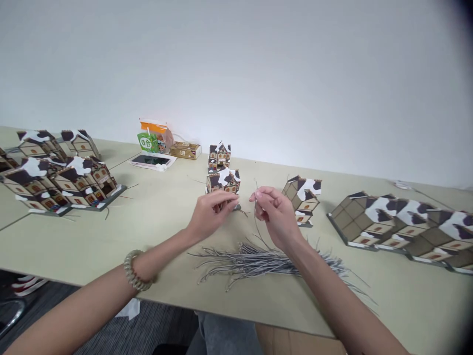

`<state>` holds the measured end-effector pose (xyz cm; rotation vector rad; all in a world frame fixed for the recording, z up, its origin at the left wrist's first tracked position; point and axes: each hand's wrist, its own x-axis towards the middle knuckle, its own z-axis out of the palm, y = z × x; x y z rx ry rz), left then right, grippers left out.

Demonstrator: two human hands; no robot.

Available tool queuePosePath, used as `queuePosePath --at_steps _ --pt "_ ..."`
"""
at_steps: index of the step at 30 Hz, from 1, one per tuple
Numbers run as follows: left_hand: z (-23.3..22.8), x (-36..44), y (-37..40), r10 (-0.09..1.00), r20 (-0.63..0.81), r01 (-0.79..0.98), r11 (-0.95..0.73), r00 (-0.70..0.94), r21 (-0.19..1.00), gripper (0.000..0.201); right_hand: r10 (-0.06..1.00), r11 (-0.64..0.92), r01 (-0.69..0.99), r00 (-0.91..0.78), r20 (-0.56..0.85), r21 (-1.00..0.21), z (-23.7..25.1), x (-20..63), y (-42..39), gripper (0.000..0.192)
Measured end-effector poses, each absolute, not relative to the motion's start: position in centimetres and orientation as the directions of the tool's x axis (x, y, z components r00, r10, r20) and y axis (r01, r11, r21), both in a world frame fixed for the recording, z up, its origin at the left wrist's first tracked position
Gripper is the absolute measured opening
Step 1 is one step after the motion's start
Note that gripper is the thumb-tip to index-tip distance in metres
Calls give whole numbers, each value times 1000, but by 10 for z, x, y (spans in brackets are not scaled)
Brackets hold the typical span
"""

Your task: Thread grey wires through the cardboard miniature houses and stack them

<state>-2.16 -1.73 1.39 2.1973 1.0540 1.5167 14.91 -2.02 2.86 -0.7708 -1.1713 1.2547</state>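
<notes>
In the head view, my right hand [275, 212] pinches a thin grey wire [255, 215] between thumb and fingers; the wire stands up past the fingertips and hangs below them. Across a small gap, my left hand [213, 212] is closed, its fingers pressed together and pointing right. What it holds, if anything, is hidden. Just behind its fingers stands a miniature house [222, 180] with a snow-patched roof, its lower part partly covered by the hand. Below both hands lies a loose bundle of grey wires [251, 262], with my right forearm crossing over it.
A second small house [219, 157] stands farther back. To the right are a single house [303, 195] and a row of houses [380, 217]. More houses [84, 180] with wires cluster at left. A phone [151, 160], a green drink pouch [149, 142] and a box [185, 150] sit by the wall.
</notes>
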Motion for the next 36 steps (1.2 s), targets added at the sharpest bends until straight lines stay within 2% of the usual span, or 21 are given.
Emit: queuePosePath --at_steps 2,4,7,10,18,27,32,36 --pt "10 -13 -22 826 493 329 -561 273 759 27 975 177 -404 -51 216 -897 29 150 -19 25" --pt "6 -7 -25 880 307 231 -404 364 885 32 980 160 -472 -32 198 -867 30 150 -17 24" --pt "4 -2 -27 880 147 115 -221 452 969 36 984 144 -527 -16 179 -837 33 152 -17 21" --pt "6 -2 -29 879 67 86 -122 471 989 32 987 142 -564 16 161 -813 36 154 -17 22" --pt "13 -7 -30 912 -30 32 19 409 999 39 979 202 -601 127 158 -774 39 161 -13 22" --pt "19 -12 -28 933 -27 115 -15 359 993 43 961 248 -593 250 118 -766 39 170 -7 20" --pt "16 -11 -28 948 -21 208 -48 317 977 46 970 221 -595 219 108 -773 36 170 -6 22" --pt "16 -11 -28 937 -28 191 -41 348 981 45 981 187 -584 160 114 -790 32 165 -8 25"
